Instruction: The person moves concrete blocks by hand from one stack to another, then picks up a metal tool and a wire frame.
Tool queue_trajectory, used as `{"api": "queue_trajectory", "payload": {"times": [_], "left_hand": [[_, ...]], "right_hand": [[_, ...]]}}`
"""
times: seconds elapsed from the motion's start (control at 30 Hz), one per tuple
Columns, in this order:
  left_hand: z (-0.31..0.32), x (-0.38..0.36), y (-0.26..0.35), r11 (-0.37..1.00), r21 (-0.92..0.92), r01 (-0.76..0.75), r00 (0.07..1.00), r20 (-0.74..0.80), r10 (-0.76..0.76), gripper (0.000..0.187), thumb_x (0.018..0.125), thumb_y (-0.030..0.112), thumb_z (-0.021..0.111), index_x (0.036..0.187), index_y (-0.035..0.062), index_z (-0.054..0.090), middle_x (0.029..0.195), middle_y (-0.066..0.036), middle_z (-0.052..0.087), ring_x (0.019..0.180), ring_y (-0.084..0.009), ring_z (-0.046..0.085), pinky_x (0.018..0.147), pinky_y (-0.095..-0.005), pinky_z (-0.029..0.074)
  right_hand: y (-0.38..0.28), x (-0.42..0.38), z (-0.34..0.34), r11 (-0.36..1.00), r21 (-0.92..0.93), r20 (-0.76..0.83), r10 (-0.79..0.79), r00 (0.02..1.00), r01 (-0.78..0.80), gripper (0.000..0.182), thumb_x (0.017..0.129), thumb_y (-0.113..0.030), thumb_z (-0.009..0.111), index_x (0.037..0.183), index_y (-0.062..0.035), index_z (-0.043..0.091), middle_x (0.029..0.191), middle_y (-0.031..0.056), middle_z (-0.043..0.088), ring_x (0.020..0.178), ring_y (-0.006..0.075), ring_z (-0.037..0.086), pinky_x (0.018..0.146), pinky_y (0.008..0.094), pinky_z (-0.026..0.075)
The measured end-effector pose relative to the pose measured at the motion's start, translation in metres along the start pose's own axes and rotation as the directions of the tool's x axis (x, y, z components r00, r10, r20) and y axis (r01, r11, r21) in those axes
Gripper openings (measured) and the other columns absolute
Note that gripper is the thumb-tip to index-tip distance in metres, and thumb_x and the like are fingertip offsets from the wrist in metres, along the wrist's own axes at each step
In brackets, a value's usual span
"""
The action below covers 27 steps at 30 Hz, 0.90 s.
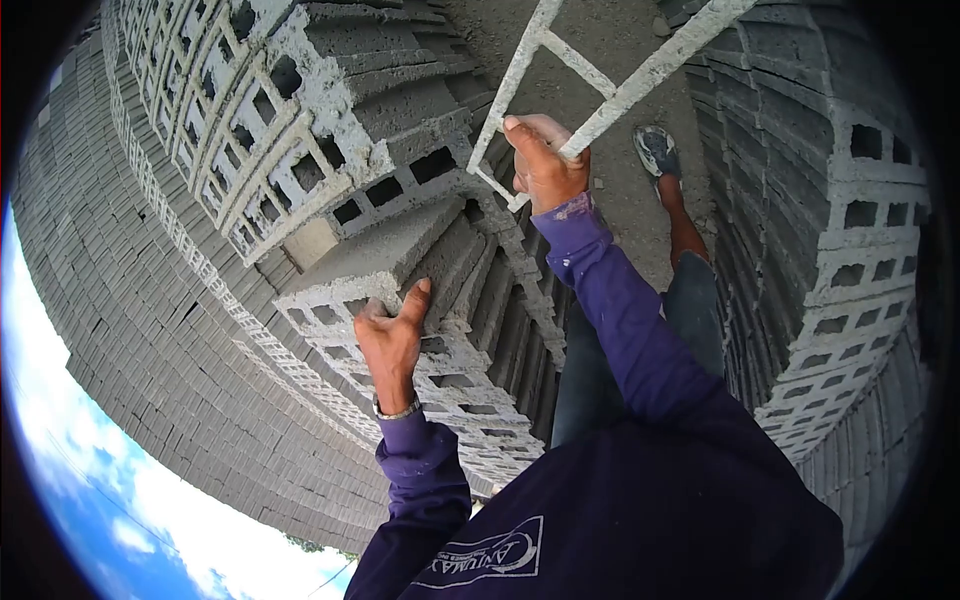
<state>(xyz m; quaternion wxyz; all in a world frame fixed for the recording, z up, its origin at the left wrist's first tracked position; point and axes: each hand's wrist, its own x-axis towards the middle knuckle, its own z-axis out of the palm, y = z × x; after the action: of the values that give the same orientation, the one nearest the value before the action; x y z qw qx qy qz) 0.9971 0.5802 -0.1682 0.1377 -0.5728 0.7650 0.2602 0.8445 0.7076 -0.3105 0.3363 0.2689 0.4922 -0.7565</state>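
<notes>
My left hand (392,345) grips the edge of a grey hollow concrete block (375,255) on top of a stepped stack. Its thumb rests on the block's side, while the other fingers are partly hidden in the holes. Farther to the right, my right hand (548,165) is wrapped around one rail of a ladder-like frame (640,91), pale and crusted with cement. The frame slants away toward the top of the view, and its crossbars show beside the hand.
Taller stacked hollow blocks (395,75) rise beyond the left hand. Another high block wall (860,240) stands on the right. Between them runs a narrow dirt path (620,145), where my shoe (656,150) is set down. More blocks (130,230) curve along the far left.
</notes>
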Motion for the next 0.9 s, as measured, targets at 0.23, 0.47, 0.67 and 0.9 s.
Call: {"api": "queue_trajectory", "payload": {"times": [0.23,0.47,0.67,0.9], "left_hand": [[0.029,0.003,-0.018,0.912,0.333,-0.237,0.948,-0.125,0.292,0.055,0.078,0.047,0.077,0.086,-0.0059,0.065,0.075,-0.011,0.064,0.067,-0.0178,0.059,0.064,-0.0291,0.047],[0.003,-0.090,-0.055,0.959,0.232,-0.162,0.964,-0.172,0.204,0.045,0.083,0.038,0.072,0.095,-0.0050,0.069,0.094,-0.021,0.068,0.093,-0.0357,0.063,0.093,-0.0430,0.043],[0.059,-0.072,-0.048,0.773,0.635,-0.007,0.994,-0.083,0.077,0.073,0.078,0.059,0.065,0.087,-0.0133,0.066,0.088,-0.031,0.065,0.093,-0.0406,0.063,0.104,-0.0465,0.031],[0.061,-0.063,-0.057,0.833,0.554,-0.014,0.989,-0.113,0.093,0.074,0.072,0.060,0.070,0.076,-0.0131,0.064,0.070,-0.027,0.062,0.077,-0.0384,0.061,0.086,-0.0437,0.039]], "right_hand": [[0.027,-0.030,-0.032,0.999,-0.033,-0.078,0.002,0.997,-0.004,0.018,0.085,-0.019,0.070,0.085,-0.0020,0.066,0.053,-0.0068,0.038,0.042,0.0033,0.029,0.040,0.0238,0.023],[0.034,-0.064,-0.064,0.978,-0.117,-0.115,0.160,0.980,-0.173,0.025,0.086,-0.026,0.067,0.088,-0.0010,0.068,0.055,-0.0055,0.042,0.046,0.0049,0.037,0.042,0.0241,0.031],[0.045,-0.082,-0.074,0.971,-0.010,-0.106,0.238,0.966,-0.240,0.025,0.087,-0.025,0.067,0.094,-0.0010,0.067,0.056,-0.0067,0.040,0.046,0.0034,0.035,0.041,0.0228,0.029],[0.052,-0.085,-0.078,0.978,0.027,-0.221,0.207,0.953,-0.206,0.017,0.084,-0.020,0.071,0.082,-0.0040,0.065,0.051,-0.0053,0.038,0.040,0.0052,0.031,0.040,0.0254,0.024]]}}
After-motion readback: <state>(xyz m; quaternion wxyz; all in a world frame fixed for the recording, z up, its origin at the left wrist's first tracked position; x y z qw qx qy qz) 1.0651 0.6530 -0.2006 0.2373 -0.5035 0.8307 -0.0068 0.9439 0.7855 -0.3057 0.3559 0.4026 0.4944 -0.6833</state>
